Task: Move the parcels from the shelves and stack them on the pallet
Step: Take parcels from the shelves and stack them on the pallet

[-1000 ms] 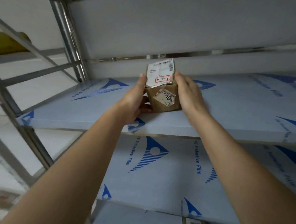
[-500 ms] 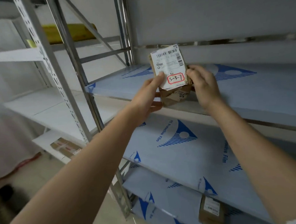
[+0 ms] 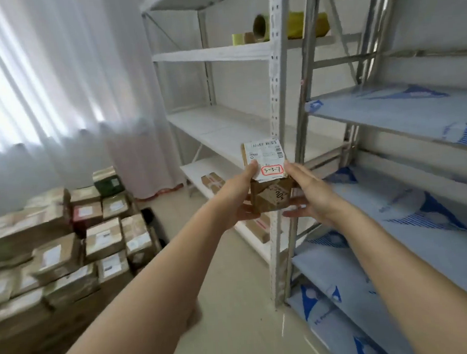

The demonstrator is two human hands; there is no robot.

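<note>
A small brown cardboard parcel with a white shipping label marked 3-3-7 in red hangs in mid-air in front of the shelf posts. My left hand grips its left side, thumb on the label. My right hand holds its right side, with the fingers reaching beneath it. At the lower left stands a stack of several brown parcels; the pallet under them is hidden. A blue-film shelf runs along the right.
A white shelving unit stands straight ahead, with a few parcels on its low shelf and tape rolls up high. A perforated white post rises just behind the held parcel. White curtains cover the left wall. Pale tiled floor lies between stack and shelves.
The parcel has come off the blue-film shelf and been carried left in both hands. My view has swung left, bringing the parcel stack and curtains into sight.
</note>
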